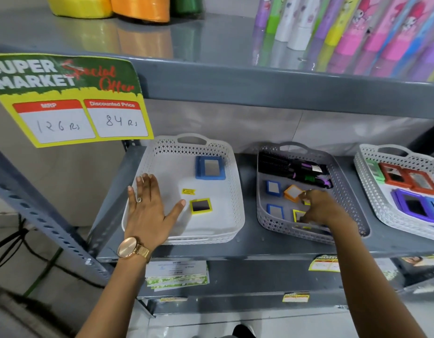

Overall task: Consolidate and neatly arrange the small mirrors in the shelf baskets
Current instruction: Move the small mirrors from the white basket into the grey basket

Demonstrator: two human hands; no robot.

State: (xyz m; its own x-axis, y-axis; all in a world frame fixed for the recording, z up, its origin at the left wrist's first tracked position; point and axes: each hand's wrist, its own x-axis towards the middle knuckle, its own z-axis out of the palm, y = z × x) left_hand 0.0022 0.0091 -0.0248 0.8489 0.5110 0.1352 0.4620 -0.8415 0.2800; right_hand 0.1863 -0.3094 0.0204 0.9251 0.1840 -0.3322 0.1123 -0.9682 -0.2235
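A white basket (147, 164) on the left of the shelf holds a blue-framed mirror (210, 168) at the back and a yellow-framed mirror (201, 206) near the front. My left hand (150, 203) lies flat and open inside this basket, its thumb close to the yellow mirror. The grey basket (267, 223) in the middle holds two blue mirrors (273, 188) (275, 211), an orange mirror (293, 192) and a yellow mirror (298, 215). My right hand (318, 206) reaches into it, fingers curled down at the yellow mirror; whether it grips the mirror is hidden.
Black hairbrushes (291, 169) fill the back of the grey basket. A third white basket (367, 181) at right holds larger green, red and purple mirrors. A yellow price sticker (188, 191) lies in the left basket. An offer sign (64, 98) hangs from the upper shelf.
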